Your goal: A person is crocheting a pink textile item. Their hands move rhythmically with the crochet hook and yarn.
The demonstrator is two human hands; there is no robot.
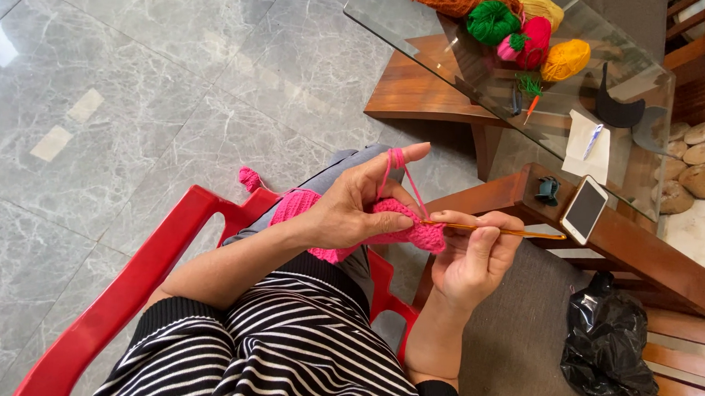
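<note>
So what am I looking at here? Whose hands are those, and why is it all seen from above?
The camera sits on a person's head and looks down, so you see their own two hands. The person sits on a red chair. The left hand holds a pink crocheted piece, with pink yarn looped over a finger. The right hand holds an orange crochet hook. Ahead is a glass table with yarn balls, and a phone lies on a wooden ledge.
</note>
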